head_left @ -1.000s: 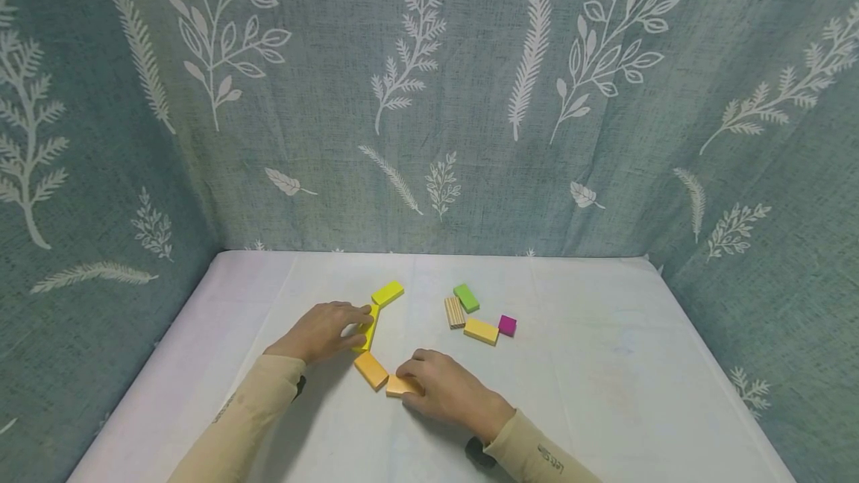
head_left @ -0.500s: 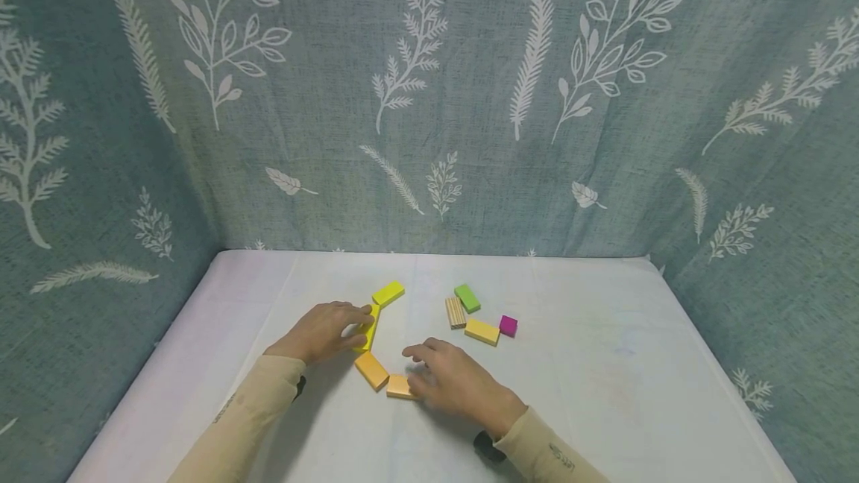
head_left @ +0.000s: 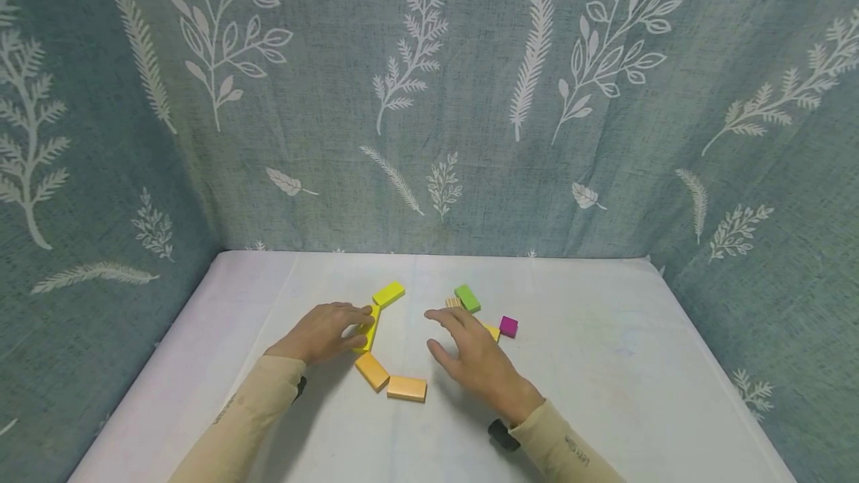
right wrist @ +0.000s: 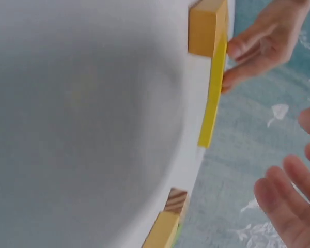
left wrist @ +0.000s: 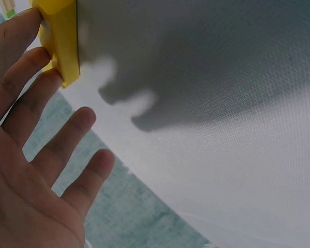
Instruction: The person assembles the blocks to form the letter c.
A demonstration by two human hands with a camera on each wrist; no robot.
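Note:
My left hand (head_left: 325, 330) touches a long yellow block (head_left: 370, 338) with thumb and fingertips. In the left wrist view, the thumb and two fingers meet one side of that yellow block (left wrist: 66, 41), while the other fingers are spread. My right hand (head_left: 478, 355) is held above the table, fingers apart and holding nothing. It partly hides a striped wooden block (head_left: 452, 302) and a pale yellow block (head_left: 493, 332). Below the long yellow block, an orange block (head_left: 372, 371) and a light orange block (head_left: 406, 388) continue a curved row. A bright yellow block (head_left: 388, 294) forms its far end.
A green block (head_left: 467, 297) lies beside the striped one. A small magenta block (head_left: 508, 326) sits right of the pale yellow block. The white table (head_left: 604, 393) is bounded by a patterned teal cloth (head_left: 322, 133) at the back and sides.
My right hand has let go of the light orange block and moved up and right, partly covering the striped and pale yellow blocks. The left hand has stayed at the long yellow block.

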